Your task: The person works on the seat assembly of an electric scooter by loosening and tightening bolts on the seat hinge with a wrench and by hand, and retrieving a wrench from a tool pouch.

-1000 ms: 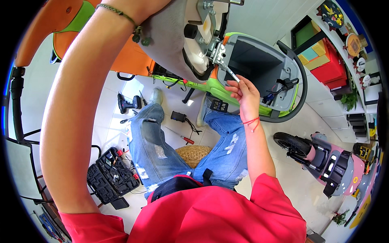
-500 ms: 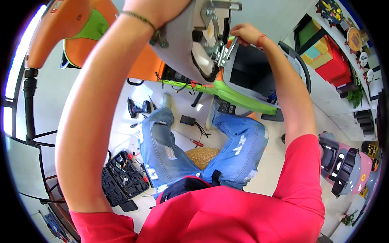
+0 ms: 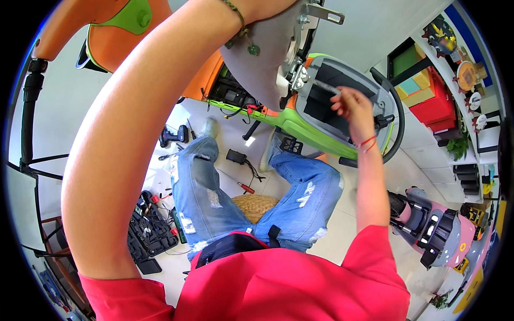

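My left arm reaches up across the view. My left hand [image 3: 267, 6] lies against the top of a raised grey seat panel [image 3: 262, 69], and the picture's upper edge cuts off its fingers. My right hand [image 3: 353, 107] holds a slim metal screwdriver [image 3: 324, 85]. Its tip points left at the metal hinge bracket [image 3: 297, 75] on the panel's edge. Behind them is the open dark compartment [image 3: 326, 101] of an orange and green ride-on vehicle [image 3: 300, 128]. I sit on a woven stool [image 3: 257, 206], in torn jeans.
On the floor lie a black cordless drill [image 3: 171, 136], a red-handled screwdriver [image 3: 246, 188], a small black box with wires [image 3: 235, 157] and an open black tool case [image 3: 150, 230]. A pink and grey ride-on [image 3: 433, 230] stands at the right, with shelves of toys [image 3: 428, 91] behind it.
My right hand rose to the bracket, then came down and to the right, still holding the screwdriver. The view has shifted, and the grey panel now sits higher in it.
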Demonstrator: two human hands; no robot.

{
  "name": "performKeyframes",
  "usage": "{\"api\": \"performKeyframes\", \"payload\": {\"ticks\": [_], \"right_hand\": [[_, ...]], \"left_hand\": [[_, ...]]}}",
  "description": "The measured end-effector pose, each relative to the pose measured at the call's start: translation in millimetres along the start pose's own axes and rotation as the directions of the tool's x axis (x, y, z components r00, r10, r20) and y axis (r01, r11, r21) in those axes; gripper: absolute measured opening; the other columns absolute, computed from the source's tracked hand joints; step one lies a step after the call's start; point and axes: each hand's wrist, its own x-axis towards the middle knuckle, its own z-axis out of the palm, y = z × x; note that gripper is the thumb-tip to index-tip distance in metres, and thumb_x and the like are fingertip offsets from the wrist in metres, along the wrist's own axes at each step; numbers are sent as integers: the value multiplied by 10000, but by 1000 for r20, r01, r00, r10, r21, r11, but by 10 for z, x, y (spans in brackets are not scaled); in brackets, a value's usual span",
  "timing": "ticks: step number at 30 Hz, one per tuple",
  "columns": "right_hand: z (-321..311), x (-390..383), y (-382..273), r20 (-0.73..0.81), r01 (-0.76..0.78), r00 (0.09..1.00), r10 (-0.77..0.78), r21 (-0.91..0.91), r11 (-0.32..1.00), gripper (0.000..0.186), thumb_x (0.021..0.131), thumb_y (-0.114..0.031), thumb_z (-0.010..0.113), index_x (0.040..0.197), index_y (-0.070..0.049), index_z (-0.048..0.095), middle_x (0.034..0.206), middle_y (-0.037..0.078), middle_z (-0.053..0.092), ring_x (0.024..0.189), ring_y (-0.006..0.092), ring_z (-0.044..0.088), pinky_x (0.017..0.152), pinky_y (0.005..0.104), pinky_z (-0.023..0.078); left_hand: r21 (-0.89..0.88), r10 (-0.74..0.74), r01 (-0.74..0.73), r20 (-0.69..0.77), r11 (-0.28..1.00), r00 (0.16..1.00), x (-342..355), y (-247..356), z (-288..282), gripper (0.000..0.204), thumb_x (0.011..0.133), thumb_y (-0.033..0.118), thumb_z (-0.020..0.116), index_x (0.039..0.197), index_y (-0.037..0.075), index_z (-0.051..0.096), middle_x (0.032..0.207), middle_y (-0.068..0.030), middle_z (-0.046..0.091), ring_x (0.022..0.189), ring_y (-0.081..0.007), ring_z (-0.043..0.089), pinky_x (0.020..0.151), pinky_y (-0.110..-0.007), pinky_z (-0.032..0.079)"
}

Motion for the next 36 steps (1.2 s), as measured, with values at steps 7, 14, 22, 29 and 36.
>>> {"api": "performKeyframes", "payload": {"ticks": [7, 14, 22, 29, 36], "right_hand": [[163, -299, 476, -63, -108, 989, 132, 291, 951, 279, 981, -118, 537, 1191, 60, 576, 929, 137, 689, 747, 147, 650, 649, 229, 504], [259, -371, 434, -80, -69, 993, 91, 243, 968, 278, 987, -120, 517, 1197, 51, 579, 923, 125, 691, 729, 129, 645, 627, 218, 496], [324, -428, 436, -109, -128, 983, 149, 179, 976, 278, 994, -137, 506, 1196, 36, 588, 888, 97, 697, 660, 103, 636, 563, 201, 480], [429, -451, 479, -140, -188, 962, 235, 284, 940, 271, 996, -134, 501, 1187, 35, 589, 850, 79, 677, 645, 111, 633, 535, 208, 477], [268, 1, 293, -171, -31, 984, 38, 42, 999, 256, 985, -158, 526, 1157, 15, 603, 706, 8, 560, 545, 86, 533, 472, 215, 403]], "left_hand": [[-55, -23, 24, 20, 998, 1000, -16, 26, 16, 353, 873, 245, 568, 1005, -77, 625, 898, -215, 692, 876, -284, 676, 822, -347, 505], [31, 13, -13, -6, 999, 1000, -3, 21, 15, 358, 875, 249, 577, 1010, -79, 625, 922, -216, 691, 901, -277, 672, 835, -342, 506], [-5, 42, -42, -7, 999, 999, -16, -17, 1, 359, 884, 247, 578, 1013, -85, 624, 946, -210, 693, 913, -262, 668, 847, -334, 502], [-125, 107, -100, 46, 987, 993, -142, 166, -124, 361, 870, 240, 571, 1012, -88, 623, 939, -214, 691, 906, -264, 668, 842, -334, 504], [37, 151, -151, -4, 988, 988, -112, 124, 12, 353, 864, 239, 567, 987, -86, 630, 920, -221, 686, 886, -280, 668, 826, -340, 505]]}}
